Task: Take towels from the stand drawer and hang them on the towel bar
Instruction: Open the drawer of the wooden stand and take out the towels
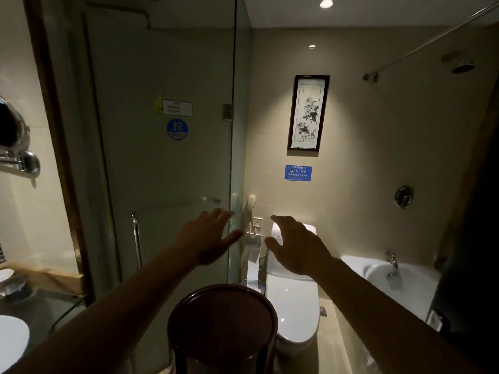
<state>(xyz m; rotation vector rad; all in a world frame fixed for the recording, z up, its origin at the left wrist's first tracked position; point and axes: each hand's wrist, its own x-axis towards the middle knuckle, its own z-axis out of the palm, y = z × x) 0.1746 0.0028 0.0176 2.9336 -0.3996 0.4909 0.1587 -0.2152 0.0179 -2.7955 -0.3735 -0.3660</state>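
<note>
Left hand (209, 237) and right hand (297, 245) — both spread wide, empty — above round wooden stand (222, 323).

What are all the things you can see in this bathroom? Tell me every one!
round stand: 1, dark reddish brown, bottom middle
toilet: 1, white, lid down, right of the stand
bathtub: 1, white, right, with a silver tap
glass door: 1, frosted, left of the toilet, with a silver handle
round sticker: 1, blue, on the glass door
framed flower picture: 1, black frame, wall above the toilet
notice: 1, blue, under the picture
wall phone: 1, cream, beside the toilet
rail: 1, silver, top right
ceiling light: 1, lit, top
washbasin: 1, white, bottom left
towels: none seen
left hand: open, empty, reaching forward
right hand: open, empty, reaching forward
</note>
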